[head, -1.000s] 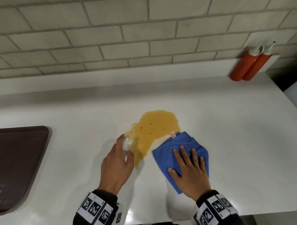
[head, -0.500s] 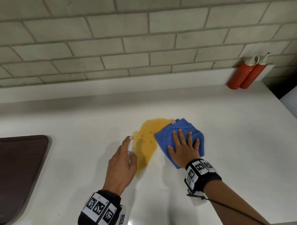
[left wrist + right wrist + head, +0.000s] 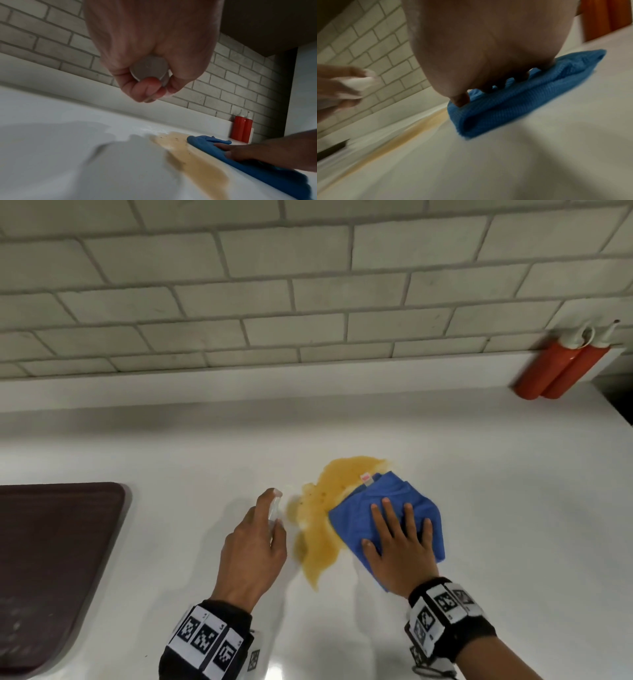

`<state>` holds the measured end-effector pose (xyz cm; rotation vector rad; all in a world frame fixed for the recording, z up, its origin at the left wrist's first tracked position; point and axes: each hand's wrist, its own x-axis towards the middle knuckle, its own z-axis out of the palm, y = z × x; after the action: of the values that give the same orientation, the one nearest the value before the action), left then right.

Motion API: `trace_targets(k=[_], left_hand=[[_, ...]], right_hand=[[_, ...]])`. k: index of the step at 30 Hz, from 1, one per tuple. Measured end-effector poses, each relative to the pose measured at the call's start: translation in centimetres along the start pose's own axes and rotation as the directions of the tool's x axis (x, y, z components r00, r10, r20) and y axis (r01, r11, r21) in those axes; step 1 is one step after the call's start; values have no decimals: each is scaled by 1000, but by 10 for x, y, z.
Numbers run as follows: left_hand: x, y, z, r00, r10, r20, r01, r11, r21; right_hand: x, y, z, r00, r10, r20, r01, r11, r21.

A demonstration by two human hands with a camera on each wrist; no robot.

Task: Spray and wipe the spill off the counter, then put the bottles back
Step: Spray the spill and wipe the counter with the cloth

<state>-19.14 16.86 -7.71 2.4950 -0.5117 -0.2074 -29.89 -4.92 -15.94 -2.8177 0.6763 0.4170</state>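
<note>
A: Where is the spill (image 3: 325,508) compared with the hands?

B: It lies on the white bench (image 3: 496,491), between the two hands. The left hand (image 3: 251,553) is just beside its left edge, above the bench. The right hand (image 3: 400,546) is at its right edge.

A: What does each hand do?

B: The left hand has its fingers curled around a small clear spray bottle (image 3: 274,508), with the forefinger on the top. The right hand is flat, fingers spread, and it presses on a folded blue cloth (image 3: 383,505). The cloth covers the right part of the spill.

A: How many things do you count?

B: One spill, orange-brown. One cloth. One spray bottle. Two red squeeze bottles (image 3: 561,368) with white tips, touching each other, at the far right corner against the brick wall (image 3: 308,285), well apart from both hands. One dark tray (image 3: 51,559) at the left edge of the bench.
</note>
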Motion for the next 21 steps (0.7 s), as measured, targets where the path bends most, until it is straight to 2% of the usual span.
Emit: trace_targets(k=[4,10,16,21], left_hand=[[-3,-9,-8,1000,-9,-20,9,1000,-7],[-1,-19,-15,999,-10,-34,9,1000,-14],[4,-24,-20,1000,-23,-2,23,1000,-6],[5,-26,-20,1000,0,27,0,1000,22]], right_hand=[[44,8,-21,994,100,38,-101,994,36],[83,-16,-33,995,86,45,-88,995,43],[94,-51,-32,998,35,43,-38,998,51],[74,-60,-17,999,-4,54,4,1000,-7]])
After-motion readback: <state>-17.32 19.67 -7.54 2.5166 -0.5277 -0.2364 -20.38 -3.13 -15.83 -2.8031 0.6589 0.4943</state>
